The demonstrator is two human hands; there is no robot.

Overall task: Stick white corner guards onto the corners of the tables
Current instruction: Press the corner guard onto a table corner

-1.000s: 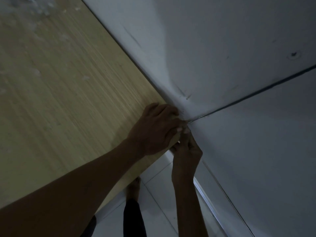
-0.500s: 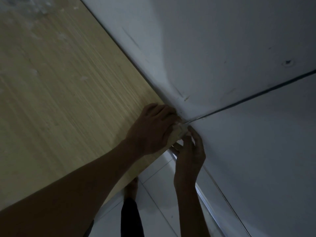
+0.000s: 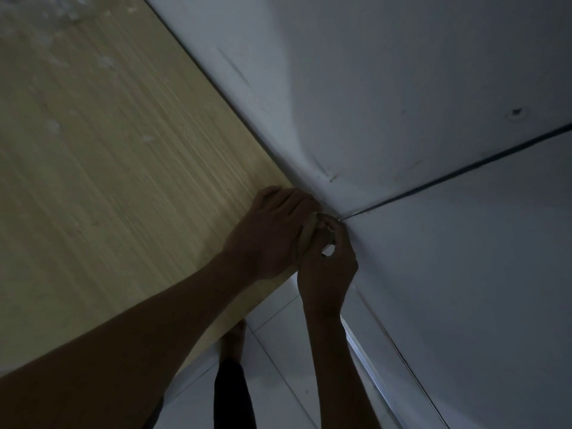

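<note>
Corner guard (image 3: 329,249) | right hand (image 3: 328,274) grip pinching it | left hand (image 3: 272,233) curled over table (image 3: 108,165) corner (dim)

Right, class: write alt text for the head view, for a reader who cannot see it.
Two bare hands meet at the corner of a pale wood-grain table pushed against white walls: the left hand rests on top, the right hand reaches up from below.
</note>
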